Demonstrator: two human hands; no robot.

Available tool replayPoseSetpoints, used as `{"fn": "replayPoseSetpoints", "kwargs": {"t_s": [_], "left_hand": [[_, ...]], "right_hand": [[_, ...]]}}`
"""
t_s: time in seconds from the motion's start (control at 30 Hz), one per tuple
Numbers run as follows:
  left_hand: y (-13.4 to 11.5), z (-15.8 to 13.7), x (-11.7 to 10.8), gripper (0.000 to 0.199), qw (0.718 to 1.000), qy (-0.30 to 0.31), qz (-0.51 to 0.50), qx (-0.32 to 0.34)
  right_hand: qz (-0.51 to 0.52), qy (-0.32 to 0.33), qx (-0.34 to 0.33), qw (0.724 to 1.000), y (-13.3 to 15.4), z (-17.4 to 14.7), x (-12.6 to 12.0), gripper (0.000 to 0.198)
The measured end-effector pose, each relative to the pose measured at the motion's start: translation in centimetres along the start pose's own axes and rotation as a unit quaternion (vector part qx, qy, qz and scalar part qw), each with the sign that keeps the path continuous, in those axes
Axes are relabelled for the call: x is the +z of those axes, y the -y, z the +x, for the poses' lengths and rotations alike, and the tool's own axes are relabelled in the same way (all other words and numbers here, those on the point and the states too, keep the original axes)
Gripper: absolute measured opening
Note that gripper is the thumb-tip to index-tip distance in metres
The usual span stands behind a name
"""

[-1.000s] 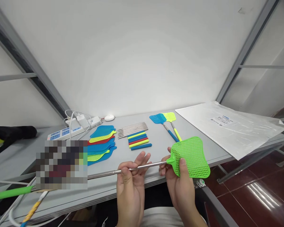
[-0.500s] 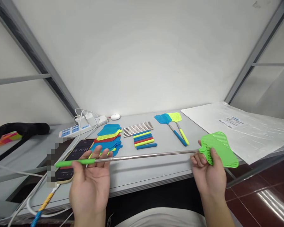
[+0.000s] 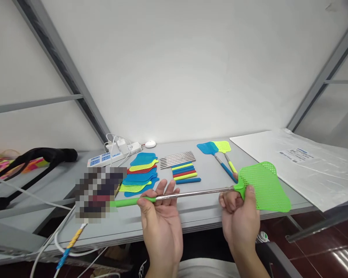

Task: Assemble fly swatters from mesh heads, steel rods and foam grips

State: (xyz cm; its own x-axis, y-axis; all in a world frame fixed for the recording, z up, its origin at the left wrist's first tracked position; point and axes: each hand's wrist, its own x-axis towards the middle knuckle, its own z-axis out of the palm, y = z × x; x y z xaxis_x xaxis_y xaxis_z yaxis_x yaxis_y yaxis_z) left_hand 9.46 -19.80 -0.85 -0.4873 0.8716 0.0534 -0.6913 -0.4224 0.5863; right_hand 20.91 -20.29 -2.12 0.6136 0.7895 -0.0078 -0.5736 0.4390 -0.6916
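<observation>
Green swatter [image 3: 203,192] spans both hands: the left hand [image 3: 161,222] pinches its handle [image 3: 127,202], the right hand [image 3: 240,216] holds its head [image 3: 263,189]. Best keep the metal rod [image 3: 193,193] between them straight, moving gently.

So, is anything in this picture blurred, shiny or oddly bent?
In the head view, a pixelated patch hides part of the table; bright glare streaks the floor; paler shine crosses the white package; the green swatter has partly indistinct holes; the posts lean outward, perhaps from a wide lens.
</observation>
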Motion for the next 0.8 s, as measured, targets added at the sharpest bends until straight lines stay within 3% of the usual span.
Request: {"fn": "replayPoseSetpoints", "kwargs": {"t_s": [0.07,0.17,0.27,0.4,0.53,0.63,0.7,0.8], "left_hand": [[0.5,-1.1,0.3,0.030,1.000,0.029,-0.006,-0.011],[1.4,-2.7,0.4,0.025,0.993,0.090,-0.010,-0.079],[1.9,-2.9,-0.1,0.026,0.987,0.133,0.002,-0.085],[1.7,-1.7,-1.3,0.024,0.982,0.146,0.075,-0.096],[1.6,-1.9,-1.8,0.022,0.926,0.279,0.185,-0.174],[1.2,-2.3,-1.5,0.026,0.885,0.365,0.227,-0.179],[0.7,-2.2,-1.4,0.030,0.876,0.374,0.249,-0.177],[0.4,-1.8,-1.3,0.029,0.876,0.333,0.296,-0.184]], "right_hand": [[-0.002,0.001,0.012,1.000,-0.2,-1.1,0.6,0.041],[-0.021,0.035,0.080,0.996,-0.8,-2.6,1.3,0.046],[-0.031,0.074,0.100,0.992,-1.3,-3.1,1.5,0.049],[-0.042,0.136,0.086,0.986,-1.6,-2.6,0.7,0.042],[-0.093,0.175,0.024,0.980,-1.5,-1.9,-0.5,0.029],[-0.129,0.184,-0.037,0.974,-0.8,-1.2,-1.3,0.017],[-0.138,0.204,-0.046,0.968,0.1,-0.3,-1.9,0.017],[-0.171,0.153,-0.057,0.972,1.9,1.3,-2.3,0.022]]}}
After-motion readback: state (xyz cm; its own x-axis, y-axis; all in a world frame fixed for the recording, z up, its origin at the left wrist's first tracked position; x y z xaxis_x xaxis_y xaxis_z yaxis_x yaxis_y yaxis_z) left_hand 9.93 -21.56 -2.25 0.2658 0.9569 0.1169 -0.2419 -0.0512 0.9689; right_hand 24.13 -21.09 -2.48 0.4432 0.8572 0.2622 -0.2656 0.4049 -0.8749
